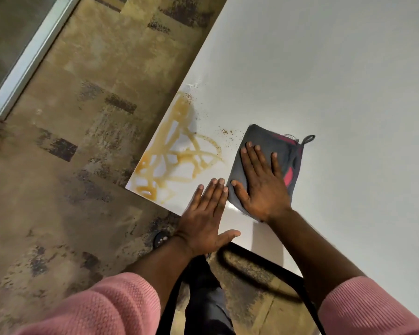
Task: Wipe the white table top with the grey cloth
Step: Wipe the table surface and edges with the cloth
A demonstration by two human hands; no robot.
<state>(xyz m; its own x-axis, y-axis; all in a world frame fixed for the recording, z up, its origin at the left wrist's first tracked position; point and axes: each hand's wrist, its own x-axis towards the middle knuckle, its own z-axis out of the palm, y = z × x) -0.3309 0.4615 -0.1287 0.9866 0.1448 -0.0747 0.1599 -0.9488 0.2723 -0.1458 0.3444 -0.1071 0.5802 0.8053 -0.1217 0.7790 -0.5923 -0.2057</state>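
Head view shows the right hand (261, 182) spread flat, palm down, fingers splayed and pressing on the grey cloth (266, 163) without gripping it; the left hand (207, 213) is likewise open and flat, fingers together and thumb out, lying at the near edge of the white table top (336, 81) just left of the cloth, its fingertips close beside the right thumb, holding nothing; both forearms emerge from pink knitted sleeves (107, 308); the table top is plain and glossy, running off to the far right; near its left corner sits a brownish-yellow spill (177, 155) smeared in looping streaks, with dark crumbs (224, 131) scattered along its far and right side; below the table's near edge a black frame (264, 259) shows; the floor (70, 165) is mottled tan carpet with dark patches, and a pale window frame (32, 56) crosses the far left; the cloth is folded, with red showing at its right side and a small hanging loop (309, 139) at its far right corner; it lies under the right hand, just right of the spill, the crumbs near its far left corner
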